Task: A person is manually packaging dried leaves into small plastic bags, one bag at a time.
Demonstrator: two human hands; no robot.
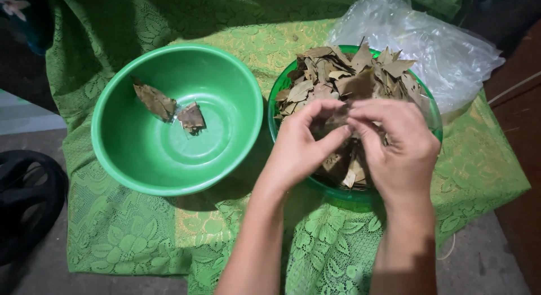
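Hands (pixel 349 137) above green lace tablecloth (pixel 141 233)

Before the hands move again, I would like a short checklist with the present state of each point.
1. Left hand and right hand pinch one dry brown leaf together: ok.
2. Leaf lifted clear of the heaped pile of dry leaves: cannot tell.
3. Wide green plastic bowl on the left has room; only two leaf pieces inside: ok.
4. Both bowls sit flat on the green lace cloth: ok.
5. Clear plastic bag stays behind, away from the hands: ok.
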